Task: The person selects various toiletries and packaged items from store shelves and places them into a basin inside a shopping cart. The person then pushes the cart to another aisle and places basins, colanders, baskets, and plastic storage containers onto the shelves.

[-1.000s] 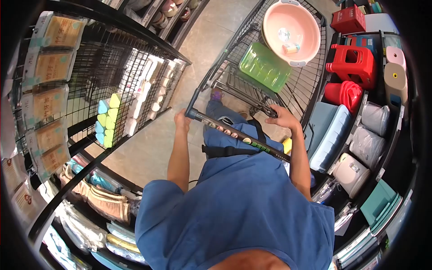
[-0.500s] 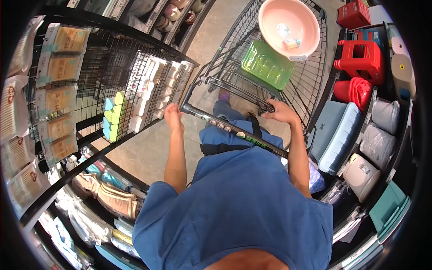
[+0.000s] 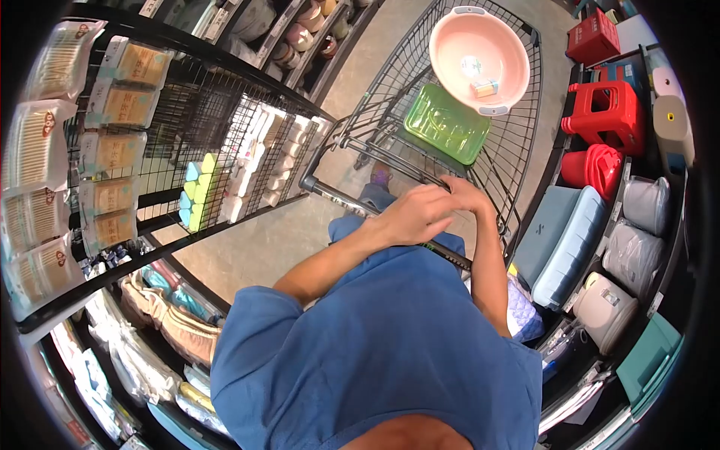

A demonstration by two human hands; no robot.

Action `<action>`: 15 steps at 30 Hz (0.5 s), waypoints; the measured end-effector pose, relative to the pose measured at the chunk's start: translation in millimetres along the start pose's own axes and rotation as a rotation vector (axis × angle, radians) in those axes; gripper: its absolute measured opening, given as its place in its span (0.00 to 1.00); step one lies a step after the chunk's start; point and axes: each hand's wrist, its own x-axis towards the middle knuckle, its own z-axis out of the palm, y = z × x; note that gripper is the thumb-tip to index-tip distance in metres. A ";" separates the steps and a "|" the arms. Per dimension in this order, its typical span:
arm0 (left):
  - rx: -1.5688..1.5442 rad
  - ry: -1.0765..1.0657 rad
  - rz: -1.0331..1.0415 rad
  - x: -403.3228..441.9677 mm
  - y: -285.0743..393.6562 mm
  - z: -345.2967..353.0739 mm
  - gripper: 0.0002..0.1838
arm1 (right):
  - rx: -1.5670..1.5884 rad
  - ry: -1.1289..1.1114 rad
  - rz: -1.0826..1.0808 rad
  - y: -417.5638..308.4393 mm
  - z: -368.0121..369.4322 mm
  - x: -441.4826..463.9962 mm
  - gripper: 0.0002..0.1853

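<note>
My left hand (image 3: 416, 215) reaches across above the black cart handle (image 3: 335, 196), its fingers stretched toward my right hand and holding nothing visible. My right hand (image 3: 469, 196) is bent over the rear of the shopping cart (image 3: 517, 161), just beyond the handle. Its fingertips are partly hidden behind my left hand, so I cannot see what they grip. The two hands overlap in view; whether they touch is unclear. Farther forward in the cart lie a green plastic basket (image 3: 442, 124) and a pink basin (image 3: 480, 56) with a small packaged item (image 3: 485, 88) inside.
Left, a wire rack (image 3: 169, 105) carries toothpick packs (image 3: 124, 105) and cotton swab packs (image 3: 34, 146). Right, shelves hold a red stool (image 3: 604, 112), red buckets (image 3: 592, 166) and blue storage boxes (image 3: 574, 244). Folded textiles (image 3: 176, 322) lie at lower left.
My left hand has swung right, from beside the handle's left end to over its middle by my right hand. The left rack has shifted slightly right in view.
</note>
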 end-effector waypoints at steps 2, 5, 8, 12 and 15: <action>0.044 -0.003 0.011 -5.2 2.6 -2.4 0.09 | -0.023 0.010 -0.089 14.3 2.6 5.9 0.20; 0.095 0.326 0.033 -23.4 4.6 -25.1 0.08 | 0.048 -0.120 0.038 -14.6 -4.9 -2.2 0.20; 0.269 0.724 -0.247 -72.7 7.9 -63.1 0.05 | 0.029 -0.098 0.046 -43.4 -10.5 -12.9 0.21; 0.274 0.862 -0.792 -186.6 -72.7 -70.3 0.02 | -0.069 -0.067 0.052 -34.2 -8.5 -9.7 0.21; 0.405 0.724 -1.072 -283.8 -189.7 -59.5 0.07 | -0.055 -0.078 0.075 -46.1 -10.6 -11.0 0.23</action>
